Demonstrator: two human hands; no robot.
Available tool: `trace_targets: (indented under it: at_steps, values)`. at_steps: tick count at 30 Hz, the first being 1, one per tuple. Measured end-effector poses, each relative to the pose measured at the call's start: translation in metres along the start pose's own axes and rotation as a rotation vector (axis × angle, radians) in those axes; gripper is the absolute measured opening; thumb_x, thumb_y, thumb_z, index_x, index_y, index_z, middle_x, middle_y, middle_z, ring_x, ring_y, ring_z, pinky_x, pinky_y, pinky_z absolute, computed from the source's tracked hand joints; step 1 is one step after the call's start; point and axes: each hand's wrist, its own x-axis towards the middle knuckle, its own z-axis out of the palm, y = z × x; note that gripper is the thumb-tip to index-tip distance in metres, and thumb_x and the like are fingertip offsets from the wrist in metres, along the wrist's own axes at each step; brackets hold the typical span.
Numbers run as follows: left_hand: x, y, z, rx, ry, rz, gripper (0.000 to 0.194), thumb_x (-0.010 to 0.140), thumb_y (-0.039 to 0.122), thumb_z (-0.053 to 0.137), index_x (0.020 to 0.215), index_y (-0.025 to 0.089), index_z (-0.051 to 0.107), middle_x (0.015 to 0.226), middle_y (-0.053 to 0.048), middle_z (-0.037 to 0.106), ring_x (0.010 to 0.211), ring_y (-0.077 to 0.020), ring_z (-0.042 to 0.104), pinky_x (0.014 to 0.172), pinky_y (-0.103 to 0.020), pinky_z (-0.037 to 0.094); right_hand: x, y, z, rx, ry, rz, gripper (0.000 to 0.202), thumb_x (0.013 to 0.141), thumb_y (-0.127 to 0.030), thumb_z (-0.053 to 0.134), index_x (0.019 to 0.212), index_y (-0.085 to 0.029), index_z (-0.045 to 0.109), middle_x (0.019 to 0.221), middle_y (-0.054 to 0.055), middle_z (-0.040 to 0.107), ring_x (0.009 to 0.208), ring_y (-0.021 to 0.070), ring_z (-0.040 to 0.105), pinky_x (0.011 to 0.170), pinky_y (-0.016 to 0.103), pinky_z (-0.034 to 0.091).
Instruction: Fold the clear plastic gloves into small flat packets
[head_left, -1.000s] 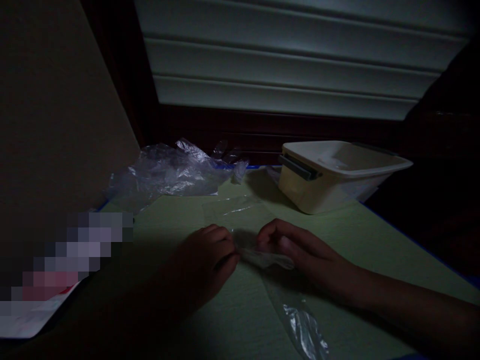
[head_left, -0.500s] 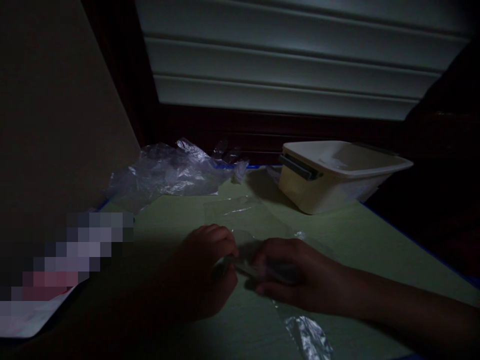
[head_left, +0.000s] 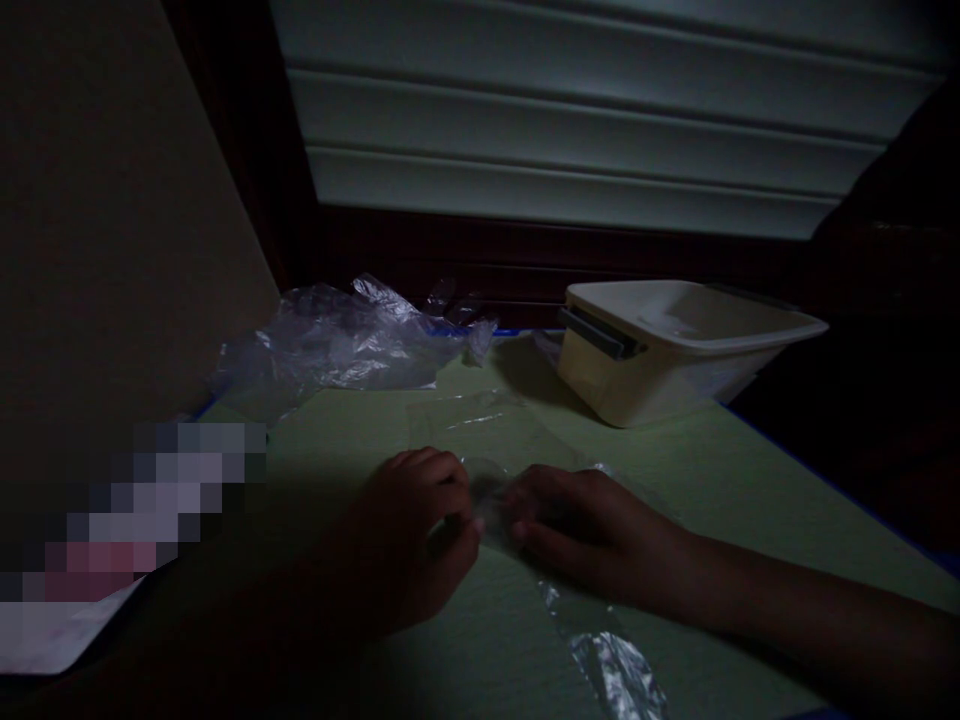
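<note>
A thin clear plastic bag lies flat on the green tabletop under and between both hands. One crinkled, shiny end reaches toward the near edge. My left hand is closed in a pinch, thumb against forefinger, on the film near the bag's middle. Just to the right, my right hand has curled fingers and its thumb on the same film. Dim light hides the exact grip of the fingertips.
A cream plastic bin with grey handles stands at the back right. Crumpled clear plastic bags are heaped at the back left. A pixelated item with a white edge is at the left. Behind the table is a slatted panel.
The greyish strip stretched between my hands is no longer visible there. My right hand has shifted slightly and its thumb has risen; my left thumb has moved slightly right.
</note>
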Motion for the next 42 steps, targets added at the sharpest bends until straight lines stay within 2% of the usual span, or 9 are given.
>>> trace_targets:
  at_steps: [8, 11, 14, 19, 24, 27, 33, 37, 42]
  values:
    - [-0.003, -0.006, 0.004, 0.093, -0.027, -0.002, 0.003, 0.084, 0.016, 0.055, 0.085, 0.018, 0.055, 0.086, -0.004, 0.060, 0.083, -0.0211, 0.054, 0.074, -0.036, 0.043, 0.000, 0.003, 0.002, -0.097, 0.129, -0.024, 0.029, 0.087, -0.015, 0.049, 0.116, -0.016, 0.048, 0.074, -0.001, 0.061, 0.061, 0.0128, 0.057, 0.053, 0.023, 0.042]
    - [-0.004, -0.008, 0.005, 0.155, -0.009, 0.024, 0.014, 0.084, 0.013, 0.057, 0.096, 0.019, 0.056, 0.090, -0.004, 0.061, 0.086, -0.0219, 0.056, 0.077, -0.037, 0.045, -0.001, 0.003, 0.002, -0.247, 0.138, 0.001, 0.048, 0.087, -0.016, 0.051, 0.133, -0.016, 0.038, 0.076, 0.001, 0.065, 0.062, 0.0157, 0.061, 0.055, 0.026, 0.045]
    - [-0.003, -0.008, 0.005, 0.224, 0.005, 0.060, 0.018, 0.082, 0.011, 0.060, 0.098, 0.018, 0.057, 0.091, -0.004, 0.063, 0.086, -0.0227, 0.058, 0.078, -0.038, 0.047, -0.003, 0.006, 0.002, -0.380, 0.201, -0.032, 0.060, 0.085, -0.016, 0.055, 0.140, -0.014, 0.031, 0.096, 0.010, 0.068, 0.079, 0.0208, 0.066, 0.067, 0.033, 0.052]
    - [0.001, -0.006, 0.002, 0.307, -0.042, 0.090, 0.009, 0.081, 0.012, 0.064, 0.086, 0.018, 0.060, 0.087, -0.004, 0.062, 0.084, -0.0224, 0.057, 0.079, -0.039, 0.048, -0.004, 0.008, -0.001, -0.611, 0.324, -0.223, 0.046, 0.085, -0.010, 0.053, 0.130, -0.009, 0.048, 0.127, 0.021, 0.056, 0.114, 0.0285, 0.056, 0.090, 0.044, 0.050]
    - [0.004, -0.002, -0.003, 0.377, -0.147, 0.107, 0.008, 0.083, 0.012, 0.064, 0.076, 0.015, 0.063, 0.083, -0.004, 0.062, 0.081, -0.0213, 0.056, 0.079, -0.041, 0.048, -0.002, 0.004, -0.003, -0.739, 0.187, -0.408, 0.024, 0.088, -0.007, 0.052, 0.106, -0.014, 0.066, 0.104, 0.014, 0.069, 0.093, 0.0260, 0.063, 0.081, 0.043, 0.049]
    - [0.005, -0.004, -0.005, 0.391, -0.160, 0.075, 0.010, 0.083, 0.010, 0.064, 0.074, 0.015, 0.064, 0.084, -0.004, 0.063, 0.080, -0.0214, 0.056, 0.078, -0.041, 0.048, 0.000, 0.005, -0.001, -0.782, 0.071, -0.382, 0.020, 0.087, -0.006, 0.057, 0.100, -0.015, 0.069, 0.092, 0.009, 0.071, 0.080, 0.0221, 0.063, 0.076, 0.038, 0.049]
    - [0.005, -0.009, -0.006, 0.587, -0.033, 0.183, 0.016, 0.085, 0.003, 0.057, 0.078, 0.016, 0.064, 0.087, -0.006, 0.064, 0.086, -0.0242, 0.057, 0.078, -0.040, 0.048, -0.001, 0.008, 0.001, -0.778, 0.062, -0.373, 0.025, 0.088, -0.007, 0.056, 0.110, -0.012, 0.068, 0.105, 0.013, 0.070, 0.091, 0.0232, 0.064, 0.080, 0.037, 0.050]
    - [0.003, -0.002, -0.005, 0.579, -0.190, 0.293, 0.016, 0.087, 0.002, 0.054, 0.081, 0.014, 0.064, 0.084, -0.004, 0.064, 0.079, -0.0207, 0.057, 0.069, -0.033, 0.048, -0.001, 0.005, 0.001, -0.809, 0.039, -0.351, 0.025, 0.086, -0.005, 0.058, 0.109, -0.011, 0.069, 0.102, 0.013, 0.071, 0.088, 0.0244, 0.065, 0.078, 0.038, 0.052]
    - [0.003, 0.002, -0.006, 0.580, -0.319, 0.266, 0.014, 0.083, 0.000, 0.059, 0.082, 0.013, 0.065, 0.081, -0.003, 0.065, 0.073, -0.0192, 0.058, 0.063, -0.030, 0.048, -0.001, 0.003, -0.004, -0.901, 0.027, -0.235, 0.024, 0.084, -0.007, 0.062, 0.106, -0.013, 0.070, 0.098, 0.012, 0.071, 0.083, 0.0243, 0.066, 0.075, 0.039, 0.052]
